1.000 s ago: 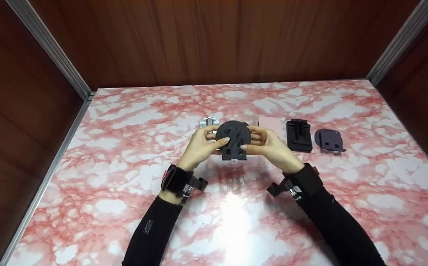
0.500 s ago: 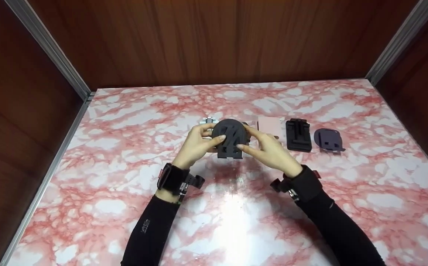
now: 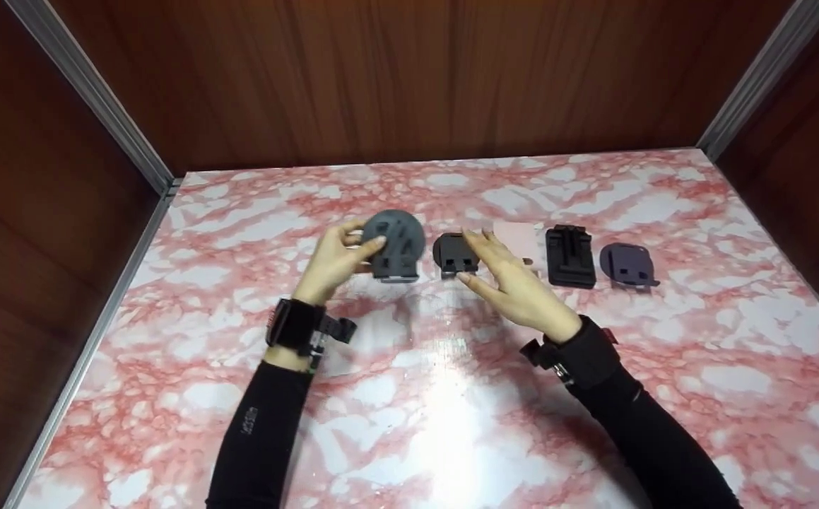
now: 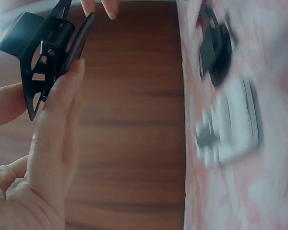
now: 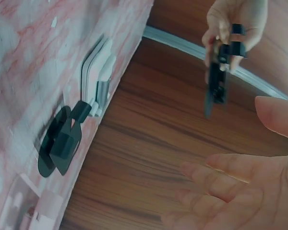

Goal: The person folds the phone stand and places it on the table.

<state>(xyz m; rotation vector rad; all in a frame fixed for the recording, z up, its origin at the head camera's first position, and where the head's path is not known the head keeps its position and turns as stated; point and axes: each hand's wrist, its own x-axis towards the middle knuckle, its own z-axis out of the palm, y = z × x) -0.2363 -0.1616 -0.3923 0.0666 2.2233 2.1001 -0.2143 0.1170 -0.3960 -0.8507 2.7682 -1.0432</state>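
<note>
1. Head view: wood-panelled booth, pink marbled table [image 3: 451, 396], aluminium rails in the corners. The left hand [image 3: 335, 258] held a dark grey disc part [image 3: 396, 244] lifted off the table at the left end of a row, thumb on its face and fingers curled behind. The right hand [image 3: 511, 279] was spread, fingers straight, holding nothing, hovering just beside a smaller black round piece [image 3: 455, 254] lying flat. Further right sat a pink plate [image 3: 519, 240], a black rectangular bracket [image 3: 570, 265] and a purple-grey round piece [image 3: 628, 263].

2. Progress, my read: the disc part looked separated from the black round piece, so the split seemed done; putting the disc part down seemed left.

3. Orientation: the disc part stood about upright, flat face toward the camera, round end up and tabbed foot down; long axis ran top to bottom.

4. Left wrist view: the disc part [image 4: 48, 52] showed edge-on, pinched between thumb and fingers [image 4: 62, 115]. On the table beyond were the black round piece [image 4: 216, 52] and a blurred white clip [image 4: 235, 122].

5. Right wrist view: the right hand's fingers [image 5: 221, 172] were straight and empty. The disc part [image 5: 221, 72] hung in the left hand [image 5: 235, 19] well apart from it, foot end toward the fingers. Black round piece [image 5: 60, 143] flat on the table, white clip [image 5: 98, 72] just beside it.
</note>
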